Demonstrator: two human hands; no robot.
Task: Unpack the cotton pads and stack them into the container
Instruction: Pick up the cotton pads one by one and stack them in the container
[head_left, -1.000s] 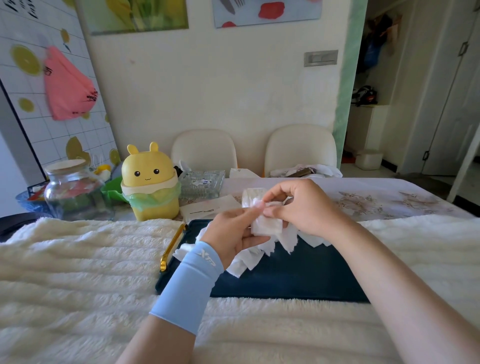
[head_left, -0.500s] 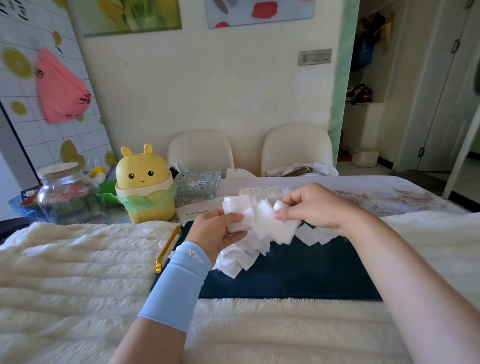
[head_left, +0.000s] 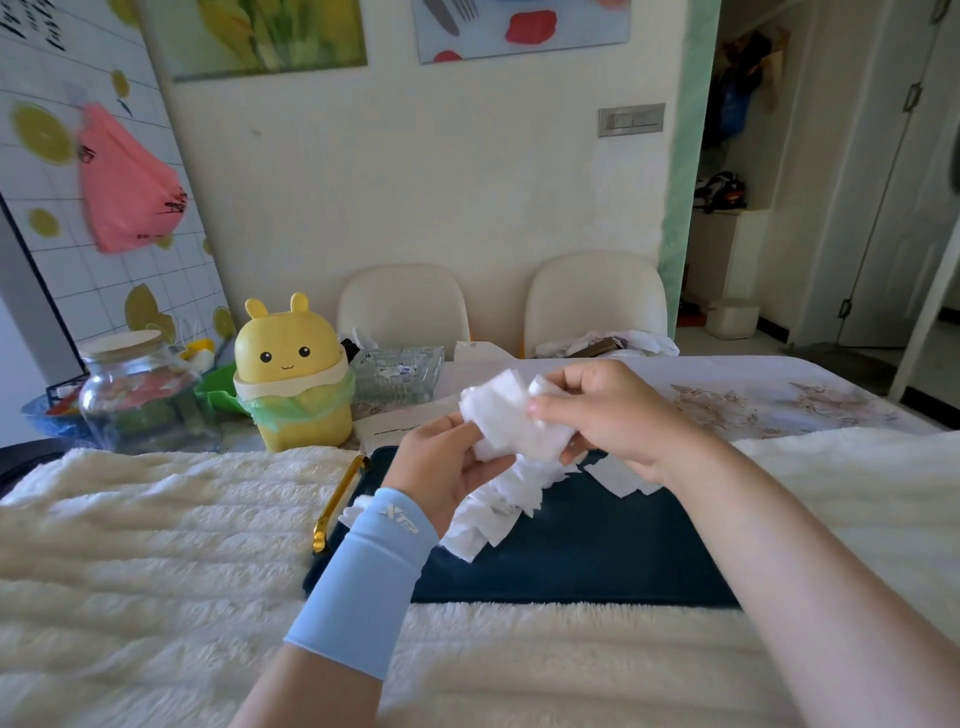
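So the person has both hands up over the middle of the table, working a bunch of white cotton pads (head_left: 506, 415) between them. The left hand (head_left: 447, 467), with a light blue sleeve (head_left: 363, 577) on the wrist, is curled around the lower left side of the bunch, fingers underneath. The right hand (head_left: 613, 415) pinches the upper right side, thumb and fingertips closed on the pads. The bunch is held in the air, a bit fanned out and crumpled looking, right above a dark blue mat (head_left: 597, 551). More loose pads (head_left: 493, 514) lie in a messy trail on that mat, just under the hands, and a few more peek out behind the right wrist. The mat sits on a fluffy cream blanket (head_left: 156, 545) that covers the near side of the table, and a gold handle (head_left: 337, 501) runs along the mat's left edge. Further back on the left there's a yellow bunny-eared bin (head_left: 291, 374) with a green liner, a glass jar (head_left: 135, 395) with a pale lid next to it, and a clear glass dish (head_left: 397, 374) just right of the bin. Two cream chairs (head_left: 405, 306) stand against the wall behind the table.
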